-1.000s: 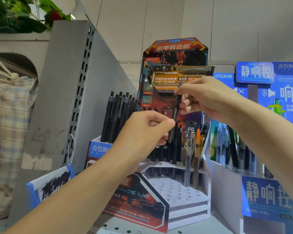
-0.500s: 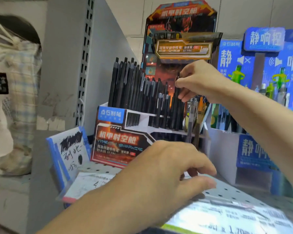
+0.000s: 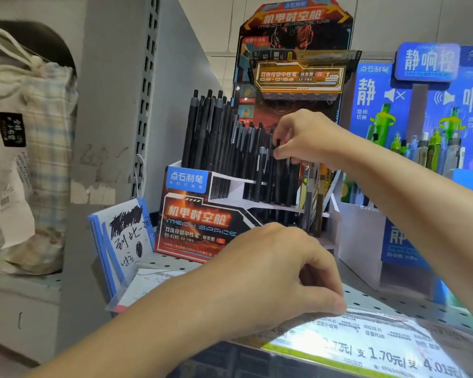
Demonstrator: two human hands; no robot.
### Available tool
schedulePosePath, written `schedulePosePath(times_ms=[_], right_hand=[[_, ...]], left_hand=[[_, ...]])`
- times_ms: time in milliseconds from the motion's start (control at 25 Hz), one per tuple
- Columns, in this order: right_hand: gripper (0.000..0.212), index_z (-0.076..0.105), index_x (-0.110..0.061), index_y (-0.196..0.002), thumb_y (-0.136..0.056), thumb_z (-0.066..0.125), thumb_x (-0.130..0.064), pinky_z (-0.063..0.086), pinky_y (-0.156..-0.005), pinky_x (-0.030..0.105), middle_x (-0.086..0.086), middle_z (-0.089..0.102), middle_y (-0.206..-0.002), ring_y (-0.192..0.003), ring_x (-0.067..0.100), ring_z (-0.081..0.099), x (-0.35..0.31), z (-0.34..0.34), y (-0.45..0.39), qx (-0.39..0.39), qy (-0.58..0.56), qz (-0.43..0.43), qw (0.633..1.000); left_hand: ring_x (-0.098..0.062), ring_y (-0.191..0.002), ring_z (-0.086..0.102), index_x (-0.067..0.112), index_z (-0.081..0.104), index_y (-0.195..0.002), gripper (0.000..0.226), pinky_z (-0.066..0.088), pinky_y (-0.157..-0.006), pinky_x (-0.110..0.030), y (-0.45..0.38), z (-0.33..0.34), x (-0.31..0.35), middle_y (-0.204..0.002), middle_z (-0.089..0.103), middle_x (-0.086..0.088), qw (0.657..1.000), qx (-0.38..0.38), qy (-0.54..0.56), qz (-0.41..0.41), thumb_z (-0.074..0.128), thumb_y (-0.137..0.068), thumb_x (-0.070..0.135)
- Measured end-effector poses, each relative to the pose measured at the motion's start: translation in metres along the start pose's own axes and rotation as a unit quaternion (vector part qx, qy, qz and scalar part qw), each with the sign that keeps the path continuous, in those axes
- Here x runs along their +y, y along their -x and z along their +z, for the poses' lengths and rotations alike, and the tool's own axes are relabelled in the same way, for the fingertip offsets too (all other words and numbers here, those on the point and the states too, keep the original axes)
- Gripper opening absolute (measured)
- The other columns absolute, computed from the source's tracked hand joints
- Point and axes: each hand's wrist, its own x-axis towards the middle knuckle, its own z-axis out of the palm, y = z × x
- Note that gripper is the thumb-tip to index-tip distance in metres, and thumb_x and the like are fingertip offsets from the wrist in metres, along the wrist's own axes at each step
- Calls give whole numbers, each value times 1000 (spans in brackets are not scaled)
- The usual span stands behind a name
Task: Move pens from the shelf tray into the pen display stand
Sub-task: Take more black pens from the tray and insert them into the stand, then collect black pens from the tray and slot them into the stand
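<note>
The pen display stand [image 3: 197,219], with red and black printed card, stands on the perforated shelf and holds several upright black pens [image 3: 216,137]. My right hand [image 3: 311,137] reaches in from the right and pinches the top of one black pen [image 3: 278,173], which stands among the others in the stand's middle rows. My left hand [image 3: 279,274] is low in front with its fingers curled. Its fingertips are down at the shelf's front edge, where blurred dark lines [image 3: 380,319] lie. Whether it holds anything is hidden.
A blue pen display [image 3: 410,241] with green and grey pens stands right of the stand. A scribbled notepad [image 3: 123,238] leans on its left, beside a grey slotted upright [image 3: 145,105]. A cloth bag [image 3: 33,132] hangs far left. A price strip [image 3: 366,347] runs along the shelf front.
My left hand let go of the pen and dropped to the shelf's front edge. My right hand lowered the pen into the stand. The view tilted down.
</note>
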Motion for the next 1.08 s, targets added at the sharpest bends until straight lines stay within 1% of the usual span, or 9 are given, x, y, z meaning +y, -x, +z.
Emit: schedulePosePath(times_ms=[80,200,280,400,520,640,760,920,1080], right_hand=[[10,73,-13,-95,-91,73,-22,47,-63,27,6,68,-93,-82,25,65,-2,0,-1,39,24,-3,999],[14,74,-5,-92,-92,72,-18,61,-69,38,14,74,-81,-75,32,73,-3,-3,-1,39,2,18,999],[14,72,-2,-92,-90,74,-16,63,-73,42,16,74,-80,-75,34,75,-6,-3,-3,38,18,26,999],[16,68,-5,-101,-89,73,-13,59,-79,42,13,67,-88,-85,37,68,-11,1,-9,70,108,25,991],[12,65,-9,-101,-91,69,-11,48,-72,37,11,58,-87,-84,36,58,-11,2,-12,81,154,34,984],[17,68,-10,-106,-91,69,-16,51,-77,37,12,63,-96,-90,35,61,-7,0,-12,59,139,42,988],[22,68,-8,-107,-90,72,-20,57,-86,43,11,66,-98,-93,33,64,-5,-3,-12,47,103,48,992],[26,67,-9,-107,-90,74,-27,57,-90,46,11,68,-102,-96,31,65,-5,-3,-4,44,78,59,994],[25,64,-17,-108,-92,65,-36,54,-89,47,4,67,-106,-100,27,63,-12,-7,22,106,74,27,991]], left_hand=[[5,-78,66,29,79,-87,10,58,-75,-30,-1,0,0,-85,74,15,1000,-4,1,-5,77,-85,39],[6,-80,66,30,79,-86,10,57,-76,-31,0,1,-1,-85,73,17,1000,0,0,-5,77,-85,40],[6,-81,66,31,78,-86,9,57,-76,-30,0,2,-2,-86,73,18,1000,2,2,-6,77,-85,40],[6,-81,66,31,78,-86,9,57,-77,-32,-1,2,-2,-85,73,18,1000,1,3,-8,77,-85,40],[6,-81,66,31,78,-86,8,58,-77,-32,-1,2,-2,-85,73,19,1000,2,3,-7,77,-85,39],[6,-80,66,31,79,-86,9,58,-77,-32,-1,2,-2,-85,73,19,1000,5,5,-10,77,-84,40],[7,-79,66,31,79,-86,8,59,-77,-31,-1,2,-2,-85,73,18,1000,1,7,-14,77,-85,39],[8,-81,66,32,78,-86,8,58,-78,-30,0,2,-1,-85,73,20,1000,5,-3,-13,76,-86,40],[8,-82,65,35,76,-93,14,57,-77,-29,4,5,-2,-85,72,23,1000,24,-8,-1,72,-87,47]])
